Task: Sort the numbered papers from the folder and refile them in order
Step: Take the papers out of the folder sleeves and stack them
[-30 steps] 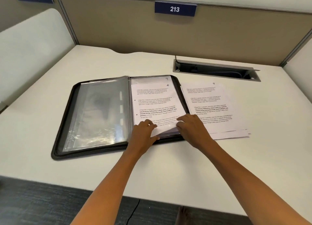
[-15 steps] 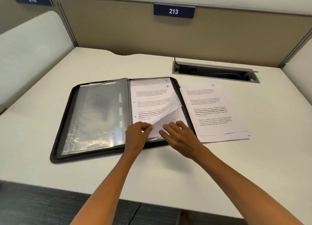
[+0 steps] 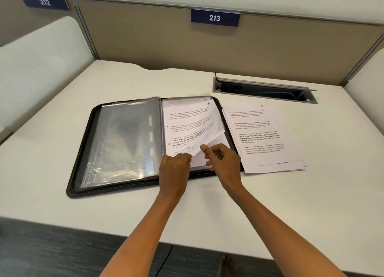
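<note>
Open black folder (image 3: 83, 152) lying on the desk (image 3: 207, 214) toward its left half, clear sleeves on its left leaf and printed sheets on its right. The right hand (image 3: 225, 164) pinches the near right corner of the top sheet (image 3: 187, 127), marked 4, which curls upward; another sheet beneath shows a numeral that looks like a 9. The left hand (image 3: 175, 168), fingers curled, presses the sheets' near edge by the spine.

Risks, as judged: a sharp pull may crease or tear the thin sheet at the pinched corner, or drag the lower sheet out with it.

The loose stack (image 3: 268, 143), topped by sheet 7, lies just right of the folder, its edges slightly fanned. All pages are white with short text blocks.
</note>
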